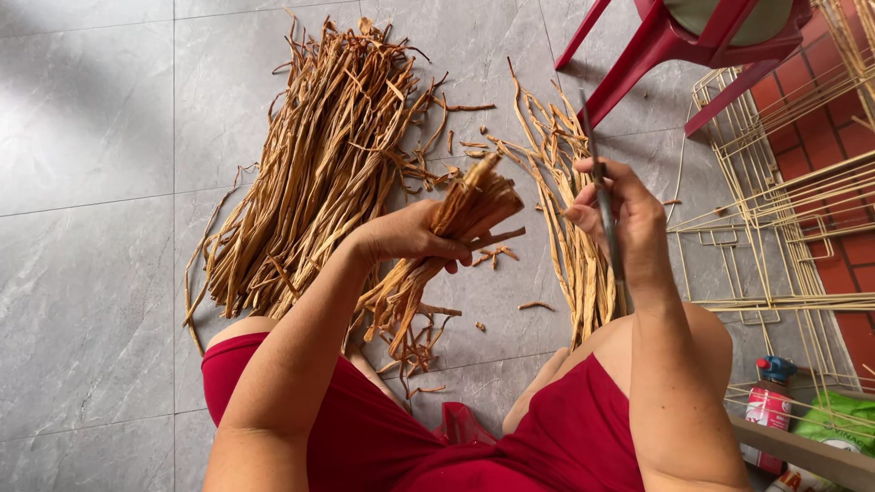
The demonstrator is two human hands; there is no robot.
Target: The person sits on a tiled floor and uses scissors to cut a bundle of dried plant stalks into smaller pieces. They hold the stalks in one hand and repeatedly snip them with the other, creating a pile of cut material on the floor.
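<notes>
The left hand [415, 235] closes its grip around a bundle of dried tan strips [460, 219], fingers wrapped tight about the middle. The cut ends of the bundle fan out above and to the right of the grip, while the long loose ends hang down below it toward the person's lap and the grey tiled floor [82, 273].

The right hand [624, 219] grips a pair of scissors [602, 196], fingers pressed together around the handles; the thin blades rise upright above this grip, and whether they are parted cannot be told. The scissors stand just to the right of the bundle's cut ends, apart from them.

Beyond the left grip, farther out on the floor, lies a large heap of strips [324, 164]. A smaller sheaf of strips [570, 210] lies on the floor behind the right grip. Small cut scraps [497, 255] are scattered between the two grips. To the right of the right hand stand pale wire frames [775, 219], and above it a red plastic chair [674, 46].
</notes>
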